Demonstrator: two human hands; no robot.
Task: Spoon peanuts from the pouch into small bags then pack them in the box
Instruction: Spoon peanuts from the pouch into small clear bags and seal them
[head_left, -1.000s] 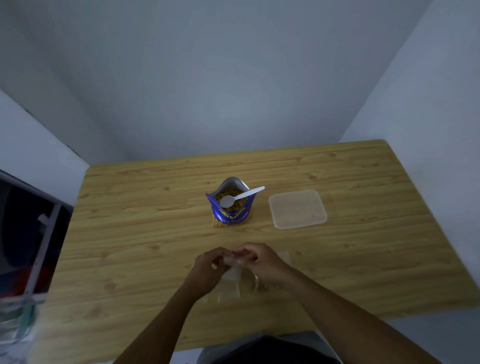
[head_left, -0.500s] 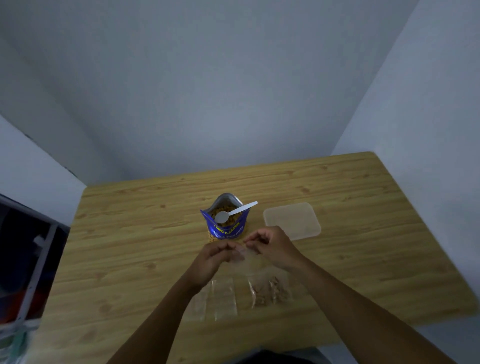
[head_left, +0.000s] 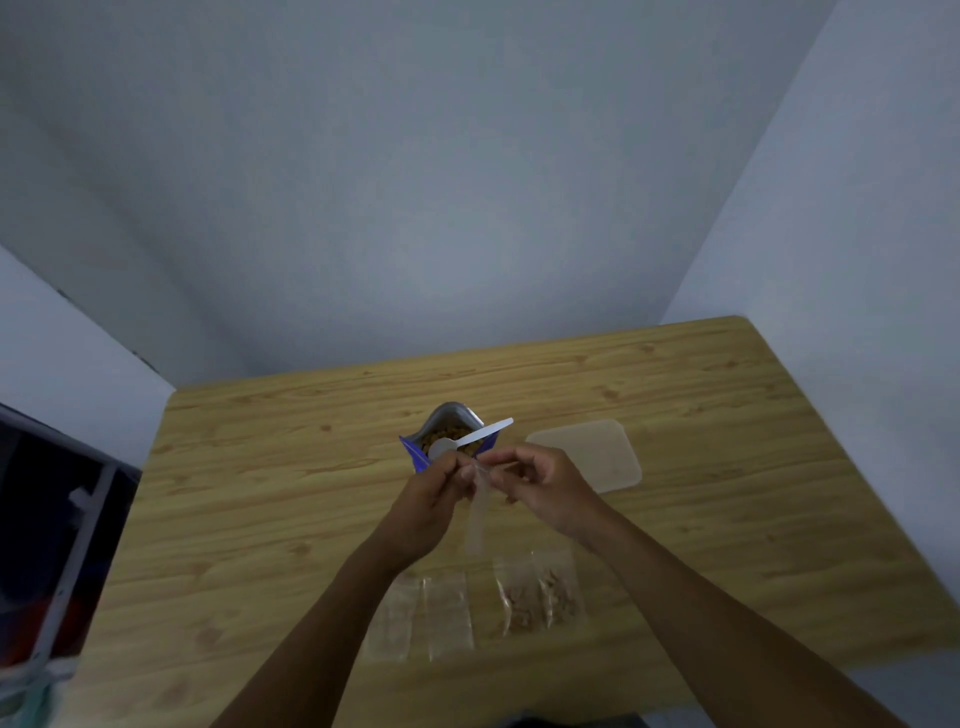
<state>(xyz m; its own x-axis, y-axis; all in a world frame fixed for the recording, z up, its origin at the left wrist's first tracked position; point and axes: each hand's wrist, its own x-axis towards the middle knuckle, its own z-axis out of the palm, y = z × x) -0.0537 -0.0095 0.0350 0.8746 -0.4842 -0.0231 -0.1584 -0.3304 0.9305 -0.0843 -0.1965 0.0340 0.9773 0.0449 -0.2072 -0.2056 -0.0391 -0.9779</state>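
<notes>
Held a clear bag (head_left: 475, 514) pinched at its mouth between both hands (head_left: 431, 499) (head_left: 545, 493), long axis hanging toward 6 o'clock, with pouch (head_left: 449, 439) and spoon (head_left: 470, 441) just beyond at 12 o'clock, nearer the left.

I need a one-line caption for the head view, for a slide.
Both hands hold a small clear bag open above the table, before the peanut pouch with its spoon.

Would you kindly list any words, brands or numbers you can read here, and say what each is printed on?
None can be read. The blue pouch shows only a sliver of its front, the rest being behind the left hand; no print is legible. The clear bags, spoon and box show no print.
</notes>
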